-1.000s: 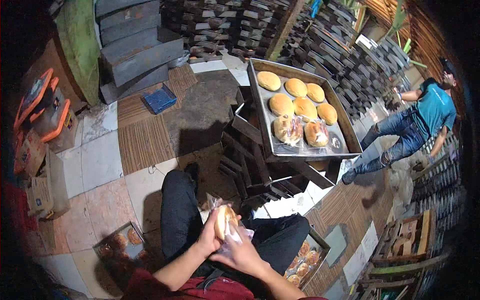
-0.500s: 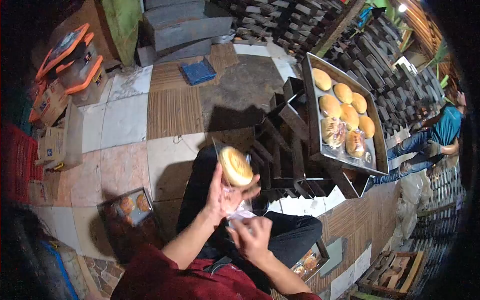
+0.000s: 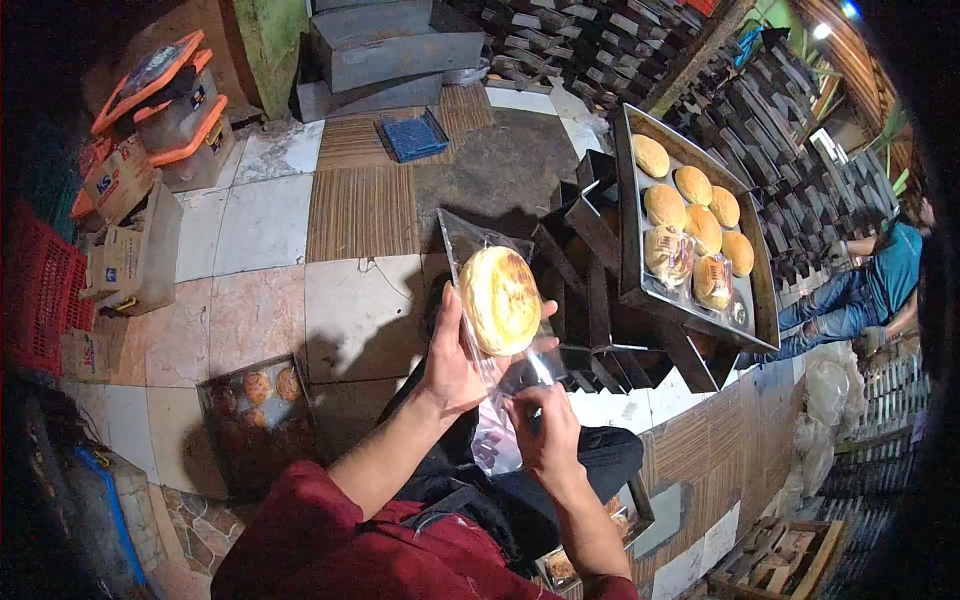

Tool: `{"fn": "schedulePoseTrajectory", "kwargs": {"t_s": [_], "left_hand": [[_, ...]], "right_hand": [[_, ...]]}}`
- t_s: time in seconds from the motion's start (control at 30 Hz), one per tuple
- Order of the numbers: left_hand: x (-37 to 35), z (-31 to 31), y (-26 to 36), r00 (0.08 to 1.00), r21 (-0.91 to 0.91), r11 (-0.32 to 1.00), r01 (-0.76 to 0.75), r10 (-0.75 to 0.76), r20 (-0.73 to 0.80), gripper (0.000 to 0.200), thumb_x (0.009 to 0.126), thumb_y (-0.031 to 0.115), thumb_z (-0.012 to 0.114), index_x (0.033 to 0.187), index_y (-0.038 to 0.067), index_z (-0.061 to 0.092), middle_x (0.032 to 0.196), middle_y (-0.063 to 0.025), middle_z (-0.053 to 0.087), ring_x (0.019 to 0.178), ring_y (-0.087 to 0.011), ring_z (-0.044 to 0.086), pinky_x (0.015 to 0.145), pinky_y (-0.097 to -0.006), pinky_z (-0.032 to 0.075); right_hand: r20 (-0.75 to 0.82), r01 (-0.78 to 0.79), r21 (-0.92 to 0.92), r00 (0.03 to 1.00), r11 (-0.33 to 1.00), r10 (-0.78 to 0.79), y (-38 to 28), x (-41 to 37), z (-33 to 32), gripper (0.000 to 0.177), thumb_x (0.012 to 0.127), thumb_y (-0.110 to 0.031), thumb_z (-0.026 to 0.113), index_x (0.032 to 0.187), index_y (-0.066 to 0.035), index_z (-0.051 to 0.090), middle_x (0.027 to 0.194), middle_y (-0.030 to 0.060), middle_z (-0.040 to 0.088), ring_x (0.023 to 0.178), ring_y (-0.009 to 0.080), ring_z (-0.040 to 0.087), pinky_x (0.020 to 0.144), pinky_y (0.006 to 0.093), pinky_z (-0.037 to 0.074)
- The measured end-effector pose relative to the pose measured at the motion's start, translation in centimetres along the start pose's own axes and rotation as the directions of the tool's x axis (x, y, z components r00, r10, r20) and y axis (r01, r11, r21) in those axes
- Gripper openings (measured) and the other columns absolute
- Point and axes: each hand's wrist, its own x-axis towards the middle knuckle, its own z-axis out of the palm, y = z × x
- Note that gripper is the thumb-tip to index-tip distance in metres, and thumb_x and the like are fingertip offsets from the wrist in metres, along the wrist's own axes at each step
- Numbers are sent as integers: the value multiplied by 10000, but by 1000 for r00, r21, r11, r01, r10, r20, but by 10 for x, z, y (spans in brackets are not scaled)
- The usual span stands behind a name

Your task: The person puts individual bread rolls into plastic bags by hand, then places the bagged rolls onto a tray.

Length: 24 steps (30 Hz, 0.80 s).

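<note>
My left hand (image 3: 455, 362) holds up a round golden bun (image 3: 499, 299) that sits inside a clear plastic bag (image 3: 478, 244). My right hand (image 3: 545, 430) pinches the lower open end of that bag just under the bun. Both hands are above my lap, over dark trousers. To the right, a metal tray (image 3: 633, 250) resting on stacked dark pans holds several bare buns (image 3: 692, 184) and two bagged buns (image 3: 668, 253).
A second tray of buns (image 3: 255, 410) lies on the tiled floor at my left. Another pan of buns (image 3: 600, 520) sits by my right knee. Cardboard boxes and orange-lidded tubs (image 3: 160, 100) stand at far left. A person in a teal shirt (image 3: 890, 270) leans at far right.
The bun in its bag has been raised higher and turned face-on. My right hand moved up from my lap to grip the bag's lower end.
</note>
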Motion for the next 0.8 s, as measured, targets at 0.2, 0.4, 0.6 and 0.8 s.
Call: {"fn": "schedulePoseTrajectory", "kwargs": {"t_s": [0.2, 0.4, 0.6, 0.8], "left_hand": [[2, -3, -12, 1000, 26, 1000, 13, -12, -15, 666, 850, 477, 488, 1368, 151, 226, 1295, -111, 395, 1189, -316, 411, 900, -498, 432], [6, -6, -16, 998, 146, 989, 22, -12, -69, 648, 838, 474, 512, 1327, 113, 288, 1244, -135, 432, 1157, -308, 448, 915, -486, 422], [-8, -28, -7, 940, 203, 979, -21, 89, -330, 645, 836, 534, 460, 1286, 81, 363, 1226, -139, 467, 1110, -363, 479, 874, -525, 442], [-6, -78, 33, 707, 103, 984, -145, 176, -685, 530, 840, 503, 483, 1119, 55, 437, 950, -165, 539, 829, -288, 585, 733, -469, 526]], "right_hand": [[87, -198, 129, 978, 972, 188, -4, -3, -11, 192, 753, 17, 637, 867, -1, 482, 798, 137, 549, 699, 241, 561, 620, 294, 452], [55, -359, 412, 927, 837, 371, 6, -14, -9, 183, 758, 25, 634, 892, 17, 509, 849, 124, 575, 747, 193, 574, 662, 268, 457], [182, -171, -183, 962, 968, 204, 13, -9, 16, 174, 792, -92, 603, 828, -24, 446, 669, 163, 543, 579, 329, 558, 478, 403, 434], [871, -816, 226, -75, 532, -485, -34, -35, 16, 166, 858, -200, 570, 882, -37, 546, 764, 46, 534, 714, 138, 557, 574, 283, 460]]}}
